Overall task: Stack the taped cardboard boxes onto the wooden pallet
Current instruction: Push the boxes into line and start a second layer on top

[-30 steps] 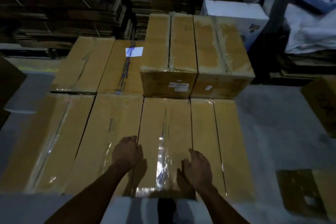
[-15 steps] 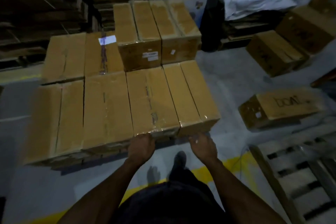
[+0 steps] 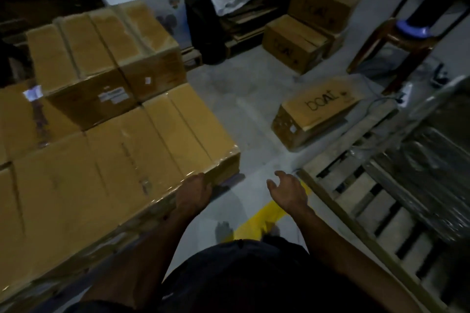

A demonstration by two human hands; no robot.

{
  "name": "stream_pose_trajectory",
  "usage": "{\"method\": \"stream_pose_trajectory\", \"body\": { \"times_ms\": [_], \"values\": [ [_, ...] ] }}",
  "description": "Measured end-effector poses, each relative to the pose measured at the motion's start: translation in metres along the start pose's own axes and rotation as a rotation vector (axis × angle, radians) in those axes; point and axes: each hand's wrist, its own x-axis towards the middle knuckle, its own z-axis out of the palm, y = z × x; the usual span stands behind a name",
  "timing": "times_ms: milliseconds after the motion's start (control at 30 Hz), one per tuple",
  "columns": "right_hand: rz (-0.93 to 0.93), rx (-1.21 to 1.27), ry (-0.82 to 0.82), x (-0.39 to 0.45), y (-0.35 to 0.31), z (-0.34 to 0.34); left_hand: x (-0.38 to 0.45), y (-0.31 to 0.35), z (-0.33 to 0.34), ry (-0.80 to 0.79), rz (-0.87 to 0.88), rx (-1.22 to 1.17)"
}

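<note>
Right hand (image 3: 287, 192) hangs loose and empty, nearer the loose box (image 3: 315, 114) lying ahead-right, long axis slanting away; left hand (image 3: 194, 192) touches the stack's corner box (image 3: 162, 145)

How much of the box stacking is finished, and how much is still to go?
Done: a bottom layer of taped boxes fills the stack, with a second layer begun. In hand: nothing; the left hand rests at the front box's edge and the right hand hangs free. Left: loose boxes on the floor, such as the printed one and two behind.
</note>
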Motion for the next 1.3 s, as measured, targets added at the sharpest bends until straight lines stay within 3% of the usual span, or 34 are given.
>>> {"method": "stream_pose_trajectory", "body": {
  "times_ms": [233,433,633,1033,1300],
  "values": [
    [0.104,0.078,-0.003,0.071,0.09,-0.079,0.091,0.141,0.02,-0.086,0.106,0.006],
    [0.171,0.147,0.039,0.14,0.108,-0.139,0.165,0.237,0.005,-0.074,0.144,-0.034],
    [0.269,0.245,0.044,0.243,0.118,-0.166,0.296,0.301,0.008,-0.112,0.15,-0.022],
    [0.539,0.606,-0.014,0.479,0.117,-0.185,0.576,0.379,0.02,-0.359,0.105,0.036],
    [0.701,0.734,0.067,0.626,0.187,-0.106,0.713,0.384,0.125,-0.42,0.0,-0.035]
  ]
}}
